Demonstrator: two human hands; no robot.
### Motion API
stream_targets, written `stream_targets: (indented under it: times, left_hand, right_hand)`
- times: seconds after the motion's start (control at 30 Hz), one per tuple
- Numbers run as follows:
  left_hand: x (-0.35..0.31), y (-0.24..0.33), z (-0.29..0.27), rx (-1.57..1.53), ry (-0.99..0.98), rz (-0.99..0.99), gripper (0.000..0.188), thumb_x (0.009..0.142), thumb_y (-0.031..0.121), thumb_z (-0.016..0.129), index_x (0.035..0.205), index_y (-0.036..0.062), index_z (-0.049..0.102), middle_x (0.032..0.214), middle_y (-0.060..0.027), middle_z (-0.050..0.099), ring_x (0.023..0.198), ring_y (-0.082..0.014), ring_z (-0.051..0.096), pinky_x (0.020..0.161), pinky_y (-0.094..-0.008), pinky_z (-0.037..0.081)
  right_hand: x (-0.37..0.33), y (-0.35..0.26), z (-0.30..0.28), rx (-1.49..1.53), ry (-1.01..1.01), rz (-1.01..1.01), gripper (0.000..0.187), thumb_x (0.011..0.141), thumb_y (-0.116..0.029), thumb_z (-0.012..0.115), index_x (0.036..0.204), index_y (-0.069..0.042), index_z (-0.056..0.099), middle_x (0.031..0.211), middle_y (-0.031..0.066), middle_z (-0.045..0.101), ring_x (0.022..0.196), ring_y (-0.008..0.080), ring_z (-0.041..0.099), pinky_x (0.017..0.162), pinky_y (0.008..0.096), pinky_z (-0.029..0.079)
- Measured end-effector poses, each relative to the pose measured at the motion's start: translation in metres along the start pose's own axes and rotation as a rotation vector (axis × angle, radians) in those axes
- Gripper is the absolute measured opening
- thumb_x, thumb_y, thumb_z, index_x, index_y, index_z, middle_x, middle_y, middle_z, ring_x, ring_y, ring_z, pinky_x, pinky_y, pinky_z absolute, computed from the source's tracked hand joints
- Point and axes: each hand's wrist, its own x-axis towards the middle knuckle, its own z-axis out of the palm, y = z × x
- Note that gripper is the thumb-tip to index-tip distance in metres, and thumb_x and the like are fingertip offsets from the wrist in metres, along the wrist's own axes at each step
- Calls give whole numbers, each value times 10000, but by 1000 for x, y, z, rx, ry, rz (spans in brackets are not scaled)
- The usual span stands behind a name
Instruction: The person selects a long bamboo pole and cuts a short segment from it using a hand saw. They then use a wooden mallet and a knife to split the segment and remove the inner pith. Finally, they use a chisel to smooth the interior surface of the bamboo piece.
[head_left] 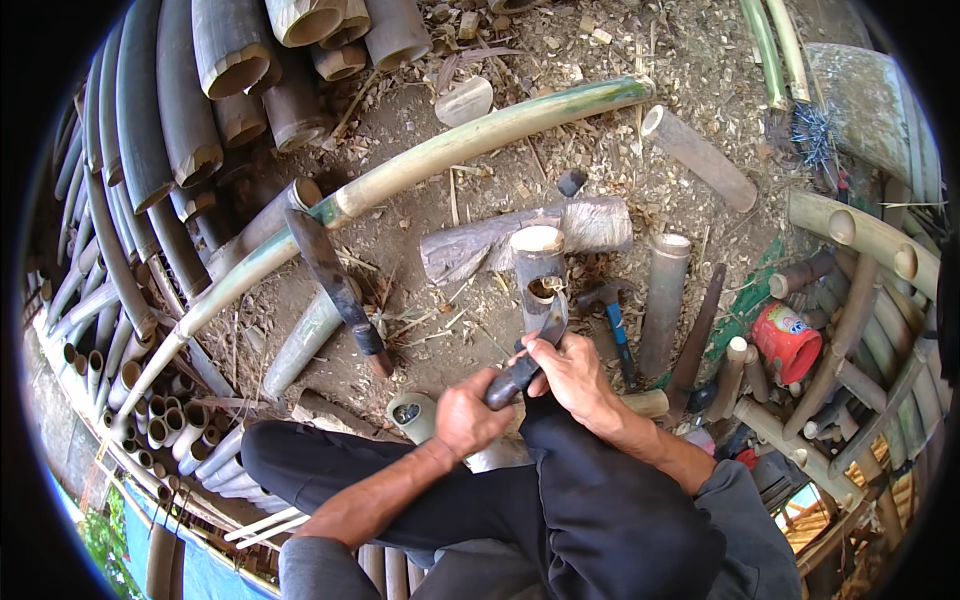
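My left hand [472, 412] is closed around the dark handle of a short-bladed knife [522, 372]. My right hand [572, 375] grips the same knife farther forward, close to its blade. The grey metal blade points away from me and meets a short bamboo section [534, 262] by a hole cut in its side. Pale shavings show at that hole. The bamboo section leans against a rough split log [475, 245] lying crosswise behind it. Its lower end is hidden behind the knife and my right hand.
A hammer [618, 338] with a blue handle lies right of my hands, beside another bamboo section [664, 305]. Left, a machete [328, 268] rests against a long bamboo pole [480, 135]. Bamboo stacks [150, 110] crowd the left; a red container [785, 342] stands right. Chips litter the ground.
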Motion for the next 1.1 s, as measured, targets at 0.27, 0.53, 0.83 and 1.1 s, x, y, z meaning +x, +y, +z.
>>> stream_targets:
  times: [0.27, 0.53, 0.83, 1.1]
  left_hand:
    - [-7, 26, 82, -154, 106, 75, 482, 811, 309, 744, 1128, -7, 564, 978, -251, 640, 858, -395, 663, 770, -468, 533]
    - [-1, -30, -25, 395, 517, 459, 647, 820, 281, 765, 1276, -35, 433, 1229, -237, 493, 1151, -364, 485, 994, -476, 430]
    - [28, -144, -71, 160, 639, -129, 591, 786, 351, 771, 1123, -46, 493, 1077, -280, 577, 1032, -441, 563, 921, -502, 455]
    - [-25, -129, -23, 6, 865, -21, 485, 843, 325, 591, 1179, -13, 503, 1077, -266, 577, 1001, -444, 574, 892, -516, 449]
  right_hand:
    - [3, 19, -15, -465, 257, -413, 275, 983, -207, 533, 869, 10, 656, 641, 96, 680, 592, 250, 672, 579, 377, 522]
    - [-27, -35, -136, -615, 843, -489, 489, 1042, -433, 419, 895, -11, 618, 669, 105, 681, 648, 289, 674, 681, 431, 525]
    - [66, 17, -266, -1102, 993, -178, 683, 821, -507, 715, 1188, 58, 605, 1081, 316, 670, 1049, 456, 643, 928, 499, 502]
    - [31, 62, -128, -749, 649, -748, 427, 891, -424, 680, 1051, -30, 639, 960, 172, 690, 901, 280, 675, 794, 414, 525]
